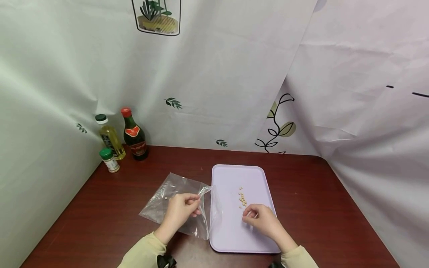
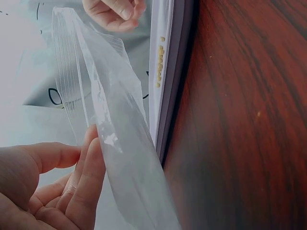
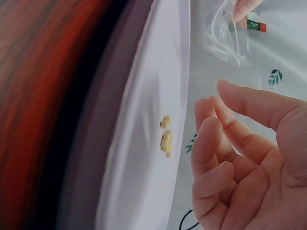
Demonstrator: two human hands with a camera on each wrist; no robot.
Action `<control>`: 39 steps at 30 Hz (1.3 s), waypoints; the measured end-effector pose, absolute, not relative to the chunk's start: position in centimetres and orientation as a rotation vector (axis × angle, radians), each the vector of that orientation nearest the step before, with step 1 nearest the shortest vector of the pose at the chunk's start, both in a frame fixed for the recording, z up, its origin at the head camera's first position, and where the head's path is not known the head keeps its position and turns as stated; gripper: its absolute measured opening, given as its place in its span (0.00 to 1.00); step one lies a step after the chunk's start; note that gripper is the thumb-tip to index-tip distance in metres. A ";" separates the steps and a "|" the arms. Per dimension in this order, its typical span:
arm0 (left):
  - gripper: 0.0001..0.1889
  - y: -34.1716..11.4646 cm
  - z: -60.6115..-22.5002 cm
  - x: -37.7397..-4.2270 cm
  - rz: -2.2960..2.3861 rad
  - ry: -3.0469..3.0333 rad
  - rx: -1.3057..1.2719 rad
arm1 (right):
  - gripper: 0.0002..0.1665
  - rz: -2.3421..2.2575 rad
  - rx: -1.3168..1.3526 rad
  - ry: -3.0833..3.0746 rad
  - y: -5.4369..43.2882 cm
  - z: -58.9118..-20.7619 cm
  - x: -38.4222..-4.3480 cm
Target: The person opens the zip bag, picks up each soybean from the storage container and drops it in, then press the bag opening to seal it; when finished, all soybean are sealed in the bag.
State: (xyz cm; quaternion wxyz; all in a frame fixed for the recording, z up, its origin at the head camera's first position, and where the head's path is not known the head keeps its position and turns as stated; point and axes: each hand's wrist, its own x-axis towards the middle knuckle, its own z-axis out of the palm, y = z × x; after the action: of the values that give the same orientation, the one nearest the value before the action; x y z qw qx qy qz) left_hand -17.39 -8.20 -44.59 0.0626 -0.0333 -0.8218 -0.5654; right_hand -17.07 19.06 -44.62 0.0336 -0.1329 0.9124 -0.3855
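Observation:
My left hand pinches the opening edge of a clear zip bag between thumb and fingers. The bag lies slanted over the table, and its mouth overlaps the left rim of a pale purple tray. Inside the bag, a small pale bit shows in the head view. Several small yellow beans lie in a loose line on the tray. Just below them hovers my right hand, its fingers loosely bent. In the right wrist view, its thumb stands apart from the fingers, with nothing between them.
At the table's back left corner stand an oil bottle, a dark green bottle with a red cap and a small green-lidded jar. A patterned white cloth hangs behind the dark red wooden table.

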 end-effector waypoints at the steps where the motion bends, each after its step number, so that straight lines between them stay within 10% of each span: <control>1: 0.09 -8.2 -44.6 -17.4 -1.712 -2.481 -0.105 | 0.05 -1.183 -0.404 2.809 19.3 -44.6 -17.0; 39: 0.09 -8.1 -44.6 -17.2 -1.732 -2.479 -0.087 | 0.08 -1.030 0.007 2.923 26.0 -45.0 -13.5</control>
State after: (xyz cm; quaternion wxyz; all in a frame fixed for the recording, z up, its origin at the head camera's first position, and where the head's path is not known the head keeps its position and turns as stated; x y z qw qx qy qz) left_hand -17.17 -8.13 -44.59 0.0579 -0.0288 -0.8181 -0.5714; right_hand -13.49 26.01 -45.01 0.0213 0.0024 0.9429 -0.3324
